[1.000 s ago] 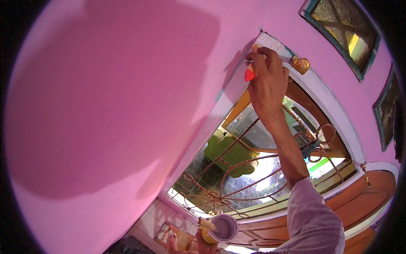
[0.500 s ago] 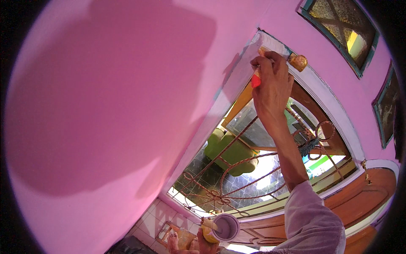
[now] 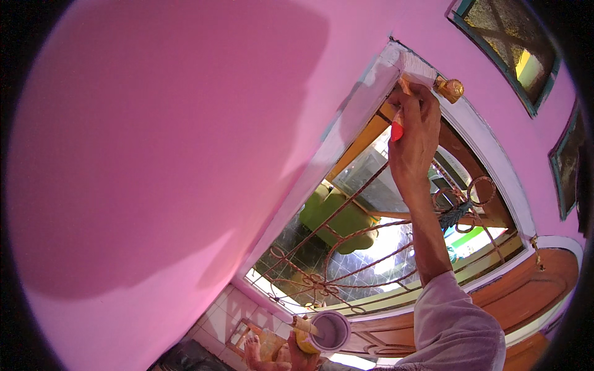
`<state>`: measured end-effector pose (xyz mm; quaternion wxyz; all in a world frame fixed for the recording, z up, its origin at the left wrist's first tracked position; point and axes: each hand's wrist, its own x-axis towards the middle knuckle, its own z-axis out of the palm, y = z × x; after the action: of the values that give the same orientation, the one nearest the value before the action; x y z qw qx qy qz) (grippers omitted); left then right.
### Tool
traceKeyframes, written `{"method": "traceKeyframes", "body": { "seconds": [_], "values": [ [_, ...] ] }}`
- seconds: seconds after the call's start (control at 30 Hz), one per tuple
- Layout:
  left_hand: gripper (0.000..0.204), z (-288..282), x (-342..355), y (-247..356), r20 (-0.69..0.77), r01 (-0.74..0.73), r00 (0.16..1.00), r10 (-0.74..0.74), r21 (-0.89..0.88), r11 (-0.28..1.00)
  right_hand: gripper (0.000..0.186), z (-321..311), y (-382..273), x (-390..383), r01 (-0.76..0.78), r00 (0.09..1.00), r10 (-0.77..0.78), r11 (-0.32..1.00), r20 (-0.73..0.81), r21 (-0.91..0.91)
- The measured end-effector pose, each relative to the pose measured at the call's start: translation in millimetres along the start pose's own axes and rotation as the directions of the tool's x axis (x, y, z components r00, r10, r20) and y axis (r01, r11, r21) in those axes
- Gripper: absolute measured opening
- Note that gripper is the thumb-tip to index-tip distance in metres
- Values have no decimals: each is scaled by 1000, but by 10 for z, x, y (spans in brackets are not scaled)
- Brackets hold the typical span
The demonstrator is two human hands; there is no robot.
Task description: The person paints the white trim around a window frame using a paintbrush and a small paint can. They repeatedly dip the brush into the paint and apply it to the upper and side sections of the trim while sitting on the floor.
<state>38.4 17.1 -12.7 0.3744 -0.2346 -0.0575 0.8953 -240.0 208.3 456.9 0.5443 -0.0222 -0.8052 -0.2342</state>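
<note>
High at the window's upper corner, my right hand (image 3: 417, 136) is closed round a paintbrush (image 3: 397, 128) with a red-ended handle. The brush's far end meets the white-painted window frame (image 3: 387, 68), partly hidden by my fingers. A gold-coloured knob-like fitting (image 3: 450, 89) sits just right of my fingertips. Down at the lower edge, my left hand (image 3: 301, 357) grips a paint pot (image 3: 334, 331), yellow outside and coated greyish-purple inside. A tan wooden-looking stick or handle (image 3: 305, 325) leans over its rim; what it belongs to cannot be made out.
A pink wall (image 3: 154, 154) fills the left side, darkened by a large shadow. Twisted metal bars (image 3: 365, 232) cross the window, with a green seat (image 3: 334, 222) behind them. A brown panelled door or shutter (image 3: 526, 290) stands right. Bare feet (image 3: 252, 352) show below, above tiled floor.
My right hand and the brush have shifted slightly right and down in the picture, and the view has tilted a little. The left hand still holds the pot.
</note>
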Motion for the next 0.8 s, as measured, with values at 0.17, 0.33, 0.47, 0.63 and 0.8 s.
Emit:
{"method": "traceKeyframes", "body": {
  "seconds": [0.17,0.33,0.47,0.63,0.8],
  "values": [
    [85,-462,-91,-231,376,-445,892,251,640,626,35,-92,45,32,-35,999,35,996,0,85],
    [86,-373,-36,-173,387,-485,874,295,747,456,36,-101,-43,55,-90,996,89,995,17,39],
    [87,-393,-50,-188,389,-484,875,289,678,554,27,6,-3,94,66,998,-66,992,-7,109],
    [89,-307,-28,-104,480,-572,820,312,715,402,27,-45,-4,46,-53,997,46,991,56,122],
    [89,-409,-20,-126,454,-540,840,295,746,390,29,-102,-40,-5,-72,997,71,995,19,69]
  ]
}}
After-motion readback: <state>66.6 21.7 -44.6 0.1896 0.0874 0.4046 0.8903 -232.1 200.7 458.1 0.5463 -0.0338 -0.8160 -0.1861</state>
